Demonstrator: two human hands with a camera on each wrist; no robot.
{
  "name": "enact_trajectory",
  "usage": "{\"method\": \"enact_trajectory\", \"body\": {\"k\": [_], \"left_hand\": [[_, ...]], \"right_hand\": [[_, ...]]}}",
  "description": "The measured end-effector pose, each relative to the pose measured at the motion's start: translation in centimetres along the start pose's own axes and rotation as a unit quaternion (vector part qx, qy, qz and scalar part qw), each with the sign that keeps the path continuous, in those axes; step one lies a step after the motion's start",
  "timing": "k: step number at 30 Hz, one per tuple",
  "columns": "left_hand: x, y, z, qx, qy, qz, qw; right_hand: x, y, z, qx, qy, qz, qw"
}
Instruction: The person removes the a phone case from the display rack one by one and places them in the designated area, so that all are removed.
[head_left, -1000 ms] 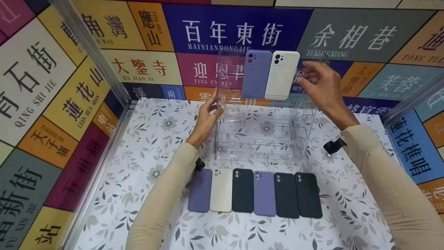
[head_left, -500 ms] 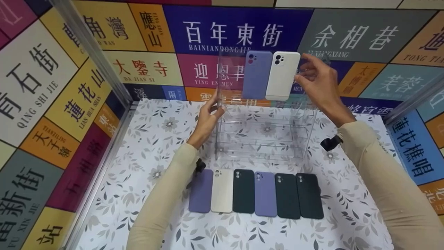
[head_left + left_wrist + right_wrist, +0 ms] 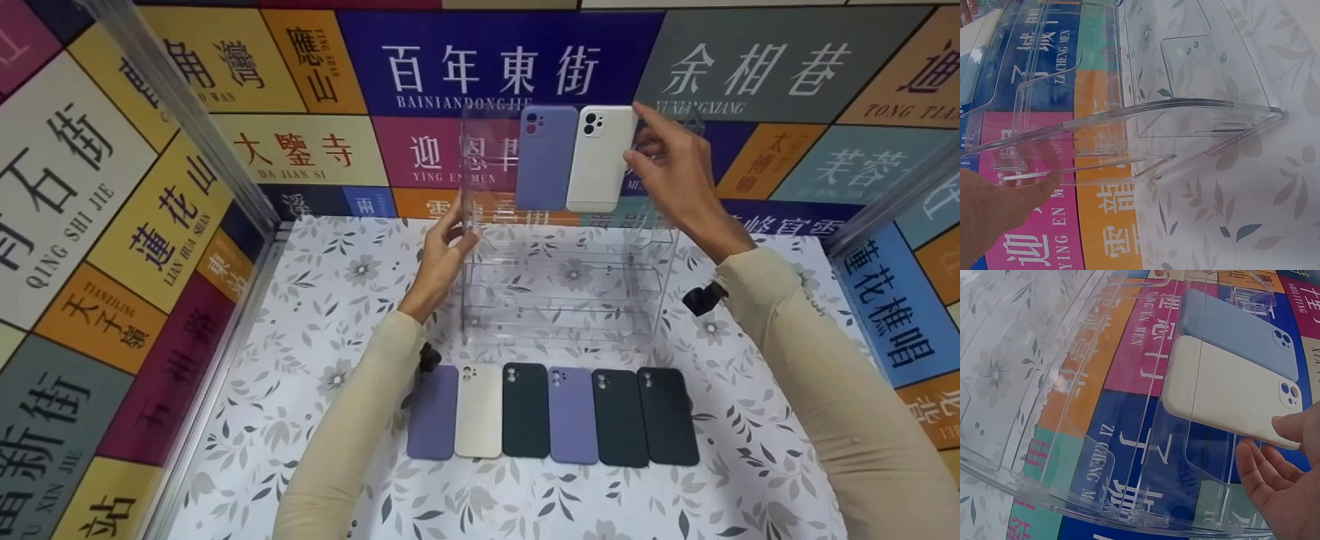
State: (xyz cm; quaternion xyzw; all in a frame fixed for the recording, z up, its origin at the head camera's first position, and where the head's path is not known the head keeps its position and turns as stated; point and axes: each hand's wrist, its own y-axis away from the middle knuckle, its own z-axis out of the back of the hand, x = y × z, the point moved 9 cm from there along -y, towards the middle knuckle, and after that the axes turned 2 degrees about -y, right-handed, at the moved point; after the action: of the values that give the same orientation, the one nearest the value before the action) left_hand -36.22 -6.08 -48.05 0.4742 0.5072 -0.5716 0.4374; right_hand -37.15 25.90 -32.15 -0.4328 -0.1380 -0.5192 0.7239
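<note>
A clear plastic stepped display rack (image 3: 570, 304) stands on the table. Its left side panel is held by my left hand (image 3: 444, 255); in the left wrist view the thumb lies along the panel's edge and other fingers show through the plastic. On the top tier a purple phone case (image 3: 547, 161) and a white phone case (image 3: 602, 161) lean upright, side by side. My right hand (image 3: 679, 165) is at the white case's right side, one fingertip at its upper corner and another lower on the edge. In the right wrist view, these fingertips (image 3: 1289, 427) meet the white case.
In front of the rack lies a row of purple, cream and dark green phone cases (image 3: 525, 412) on the flower-patterned table (image 3: 300, 390). Lettered panels (image 3: 510, 60) wall in the back and both sides. Lower tiers of the rack are see-through, with thin edges.
My right hand has moved left to the white phone case, its fingertips now at the case's edge. My left hand keeps its place on the rack. The head view has shifted slightly.
</note>
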Motion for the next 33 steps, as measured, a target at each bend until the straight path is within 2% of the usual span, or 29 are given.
{"method": "enact_trajectory", "body": {"k": [8,20,28,33], "left_hand": [[0.1,-0.1,0.2,-0.003,0.003,0.005,1.0],[0.2,-0.2,0.0,-0.003,0.005,0.003,1.0],[0.4,0.0,-0.1,-0.003,0.018,0.011,0.9998],[0.3,-0.1,0.0,-0.002,0.014,0.009,0.9999]], "right_hand": [[0.8,0.2,0.6,-0.042,-0.014,-0.002,0.999],[1.8,1.2,1.5,-0.083,-0.044,0.034,0.995],[2.5,1.8,3.7,-0.127,-0.05,0.013,0.9906],[3.0,2.7,4.9,-0.14,-0.052,-0.011,0.9887]]}}
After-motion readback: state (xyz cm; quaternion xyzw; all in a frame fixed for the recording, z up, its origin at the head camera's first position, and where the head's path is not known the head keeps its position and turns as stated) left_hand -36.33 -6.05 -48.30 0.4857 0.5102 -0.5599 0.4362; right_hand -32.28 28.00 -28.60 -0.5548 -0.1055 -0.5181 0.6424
